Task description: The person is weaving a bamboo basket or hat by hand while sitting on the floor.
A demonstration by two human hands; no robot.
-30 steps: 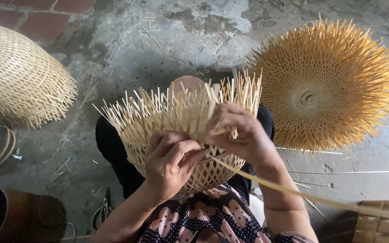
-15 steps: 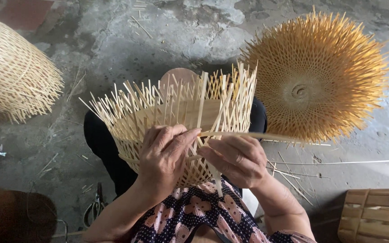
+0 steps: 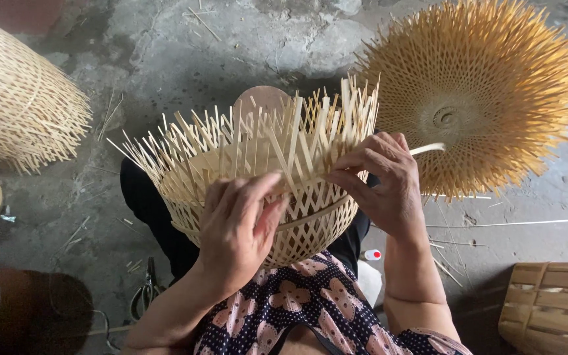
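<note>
Soft, even daylight, faint shadows on the concrete floor (image 3: 231,59), sharp centre, slight stretching at the edges.

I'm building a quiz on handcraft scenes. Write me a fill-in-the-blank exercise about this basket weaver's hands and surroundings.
1. Both hands, left hand and right hand, grip the unfinished ____ on the lap.
2. The basket has loose strips sticking ____ from its rim.
3. The round spiky woven piece lies on the floor at the person's ____ side.
4. The thin strip by the right hand is ____ in colour.

Missing words: basket; up; right; pale
</note>
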